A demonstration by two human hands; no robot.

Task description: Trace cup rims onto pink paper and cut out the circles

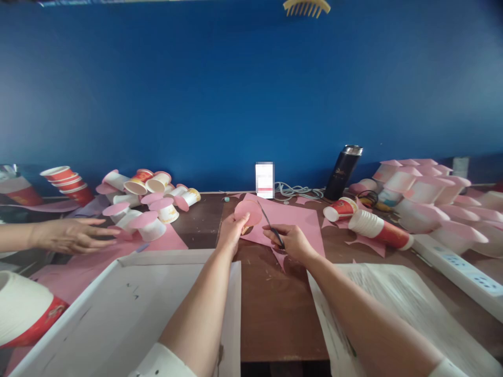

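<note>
My left hand (231,233) holds a round pink paper disc (248,212) up above the brown table (275,303). My right hand (291,242) grips a pair of scissors (271,225), whose blades point up and left toward the disc. Beneath both hands lies a pink paper sheet (298,220) with cut edges. Small pink scraps (280,257) sit just below the right hand.
Another person's hand (70,235) reaches in from the left toward paper cups (153,201) capped with pink discs. More capped cups (424,188) pile at the right, beside a stack of cups (377,228), a black flask (342,172) and a power strip (459,267). White sheets (129,309) lie near me.
</note>
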